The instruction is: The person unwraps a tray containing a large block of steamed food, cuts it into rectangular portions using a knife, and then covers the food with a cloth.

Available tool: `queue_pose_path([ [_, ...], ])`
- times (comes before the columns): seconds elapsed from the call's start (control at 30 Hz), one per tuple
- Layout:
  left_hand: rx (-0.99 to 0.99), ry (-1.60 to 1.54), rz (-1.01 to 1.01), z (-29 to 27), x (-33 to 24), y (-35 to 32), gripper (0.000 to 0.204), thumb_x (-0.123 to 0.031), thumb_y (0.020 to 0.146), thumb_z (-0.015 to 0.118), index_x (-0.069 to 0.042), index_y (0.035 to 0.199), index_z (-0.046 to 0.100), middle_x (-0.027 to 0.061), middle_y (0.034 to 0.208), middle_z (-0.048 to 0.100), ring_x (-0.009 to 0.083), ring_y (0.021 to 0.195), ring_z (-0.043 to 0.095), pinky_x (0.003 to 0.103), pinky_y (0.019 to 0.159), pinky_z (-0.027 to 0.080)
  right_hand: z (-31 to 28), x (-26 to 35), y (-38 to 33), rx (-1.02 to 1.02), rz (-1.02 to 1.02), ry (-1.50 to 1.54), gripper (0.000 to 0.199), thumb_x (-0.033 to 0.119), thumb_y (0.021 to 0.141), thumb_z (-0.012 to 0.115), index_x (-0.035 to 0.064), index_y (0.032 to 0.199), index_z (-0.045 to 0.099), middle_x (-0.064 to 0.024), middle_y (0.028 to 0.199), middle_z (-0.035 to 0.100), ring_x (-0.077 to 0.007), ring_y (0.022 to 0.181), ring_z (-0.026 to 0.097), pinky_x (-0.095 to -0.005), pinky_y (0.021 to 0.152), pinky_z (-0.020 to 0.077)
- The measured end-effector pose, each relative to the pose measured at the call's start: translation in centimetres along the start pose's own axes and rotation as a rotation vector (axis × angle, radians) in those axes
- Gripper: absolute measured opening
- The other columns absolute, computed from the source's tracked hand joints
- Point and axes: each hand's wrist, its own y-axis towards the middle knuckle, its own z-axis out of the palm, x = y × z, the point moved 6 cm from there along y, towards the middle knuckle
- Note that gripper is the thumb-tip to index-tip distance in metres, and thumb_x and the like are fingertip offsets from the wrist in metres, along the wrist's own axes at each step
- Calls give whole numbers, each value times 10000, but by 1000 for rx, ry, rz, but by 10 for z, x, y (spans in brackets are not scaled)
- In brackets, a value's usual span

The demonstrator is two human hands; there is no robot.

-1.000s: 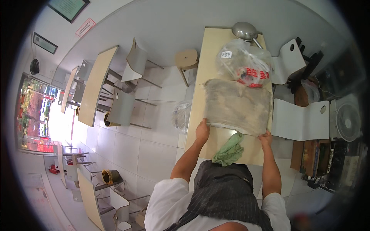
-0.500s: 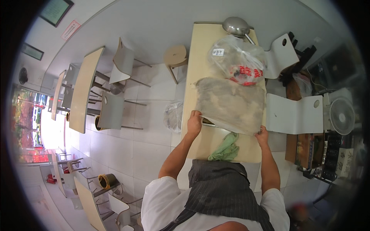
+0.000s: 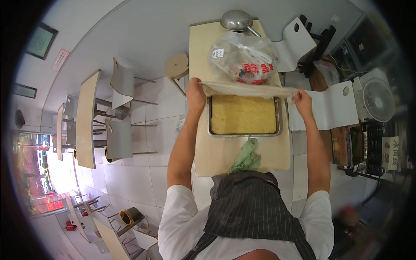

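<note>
since the earlier frames the beige cloth (image 3: pixel 247 89) has gone from lying flat over the tray to a narrow, raised band at the tray's far side, so the yellow slab (image 3: pixel 243 115) inside the metal tray (image 3: pixel 242 135) now shows. my left hand (image 3: pixel 196 94) grips the cloth's left end, my right hand (image 3: pixel 303 103) pinches its right end; both arms reach farther forward than before. tray sits on the pale table (image 3: pixel 203 156), far rim hidden by the cloth. bare tabletop: thin strip left of the tray, another right, wider patches toward me either side of the green rag (image 3: pixel 247 157), which lies near the tray's near rim, by the table's near edge. stuffed clear plastic bag (image 3: pixel 225 56) is just beyond the cloth, blocking the far side; metal pan (image 3: pixel 236 20) behind it. white chair (image 3: pixel 323 108) crowds the right edge, stool (image 3: pixel 177 66) stands off left.
</note>
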Motion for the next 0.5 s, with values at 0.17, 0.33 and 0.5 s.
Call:
queue_pose_path([
  [0.17,-61,7,77,-22,-17,37,106,-16,830,548,-24,936,542,172,905,563,370,862,539,439,731,435,-27,40,40,-89,-14,23,246,212,836,642,29,999,632,-158,858,642,-336,789,616,-389,722,483],
  [0.33,8,-42,38,-32,-9,24,98,1,825,560,-13,920,543,157,891,558,344,831,538,413,715,436,-20,37,34,-84,46,67,208,177,830,649,25,972,637,-143,876,639,-295,759,616,-357,698,481],
  [0.5,97,-91,-101,-26,10,1,72,-7,844,566,-17,914,555,134,846,560,273,749,535,363,687,446,-5,31,22,-49,112,239,186,153,824,654,24,959,645,-102,795,637,-195,682,592,-307,647,473],
])
